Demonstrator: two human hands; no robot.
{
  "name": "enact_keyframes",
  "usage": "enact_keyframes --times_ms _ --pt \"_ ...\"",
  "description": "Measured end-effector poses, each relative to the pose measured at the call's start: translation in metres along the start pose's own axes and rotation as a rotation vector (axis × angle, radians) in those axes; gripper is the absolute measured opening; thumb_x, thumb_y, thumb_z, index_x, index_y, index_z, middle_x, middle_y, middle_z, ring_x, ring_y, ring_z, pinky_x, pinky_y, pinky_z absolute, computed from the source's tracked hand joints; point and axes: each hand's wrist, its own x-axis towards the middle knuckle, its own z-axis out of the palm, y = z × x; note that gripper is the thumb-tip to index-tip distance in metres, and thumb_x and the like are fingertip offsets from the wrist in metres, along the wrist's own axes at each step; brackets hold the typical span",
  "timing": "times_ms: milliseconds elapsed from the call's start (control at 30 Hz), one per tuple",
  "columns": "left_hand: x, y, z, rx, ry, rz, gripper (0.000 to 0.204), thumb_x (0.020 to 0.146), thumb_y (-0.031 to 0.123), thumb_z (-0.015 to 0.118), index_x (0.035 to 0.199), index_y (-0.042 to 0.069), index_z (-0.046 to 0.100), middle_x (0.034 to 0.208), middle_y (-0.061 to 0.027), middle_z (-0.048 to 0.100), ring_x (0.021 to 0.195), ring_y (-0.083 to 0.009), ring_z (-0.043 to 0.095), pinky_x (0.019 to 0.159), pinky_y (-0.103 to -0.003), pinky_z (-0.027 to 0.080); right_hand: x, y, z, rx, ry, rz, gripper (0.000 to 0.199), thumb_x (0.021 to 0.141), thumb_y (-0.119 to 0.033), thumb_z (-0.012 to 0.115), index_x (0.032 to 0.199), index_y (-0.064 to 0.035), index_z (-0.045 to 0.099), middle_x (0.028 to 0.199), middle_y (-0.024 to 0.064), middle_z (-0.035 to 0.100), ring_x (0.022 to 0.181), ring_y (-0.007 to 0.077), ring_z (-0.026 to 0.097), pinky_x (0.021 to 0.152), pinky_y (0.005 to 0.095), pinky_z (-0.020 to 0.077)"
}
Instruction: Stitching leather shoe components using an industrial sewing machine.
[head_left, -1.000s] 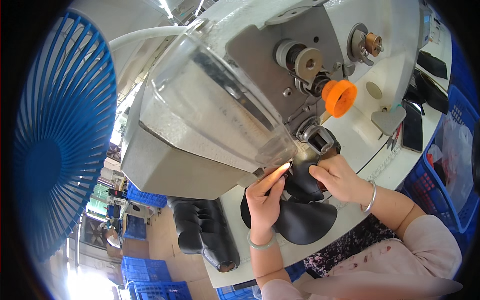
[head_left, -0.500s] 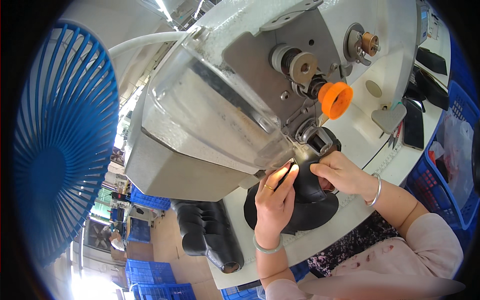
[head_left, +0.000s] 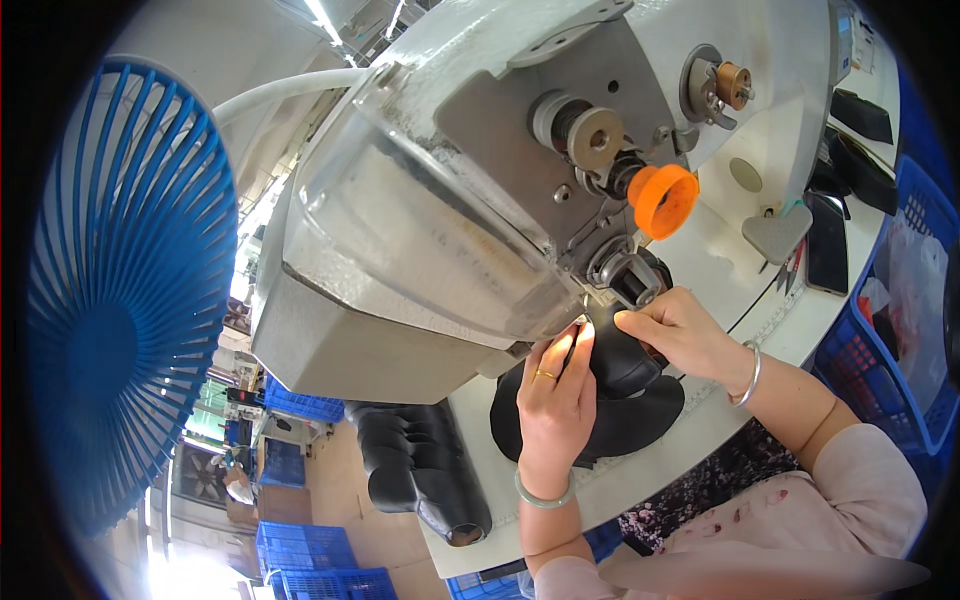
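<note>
A black leather piece (head_left: 618, 362), curved and folded like a shoe upper, lies beneath the head of a sewing machine (head_left: 420, 250). My left hand (head_left: 556, 405) presses its straightened fingertips onto the leather beside the lit needle area. At the piece's right edge, my right hand (head_left: 680, 335) pinches the leather between thumb and curled fingers. A wide black flap of the piece spreads over the table below both hands. The needle tip and the leather under the machine head are partly hidden by my fingers and the clear guard.
On the white table (head_left: 500, 535), a bundle of nested black pieces (head_left: 415, 465) lies left of my left hand. A phone (head_left: 827, 243), small scissors (head_left: 790, 268) and black parts (head_left: 860, 172) are on the right. Beyond them stands a blue basket (head_left: 870, 370). A blue fan (head_left: 130, 300) rises at far left.
The leather piece has turned a little under the machine, its lower flap shifting right. My right hand has moved slightly up and left with its edge; my left fingertips stay near the needle.
</note>
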Motion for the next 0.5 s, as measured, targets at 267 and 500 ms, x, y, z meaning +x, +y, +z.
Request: enact_keyframes --times_ms 267,500 --pt "0.001 -0.005 -0.002 -0.046 -0.010 -0.002 0.033 0.074 -0.010 0.058 0.104 -0.002 0.066 0.100 -0.0146 0.064 0.098 -0.0329 0.061 0.083 -0.037 0.050 -0.005 -0.007 0.008 -0.133 0.296 -0.112 0.028 0.086 -0.020 0.066 0.090 0.0002 0.047 0.053 0.0009 0.044 0.046 0.0068 0.042 0.044 0.0259 0.0327" --pt "0.000 -0.006 -0.008 -0.111 -0.025 -0.016 0.032 0.073 -0.009 0.059 0.103 -0.003 0.066 0.102 -0.0174 0.064 0.100 -0.0355 0.061 0.084 -0.037 0.050 0.002 -0.005 0.009 -0.116 0.269 -0.114 0.037 0.084 -0.020 0.067 0.101 0.0005 0.042 0.056 0.0038 0.045 0.046 0.0096 0.046 0.046 0.0266 0.0361"
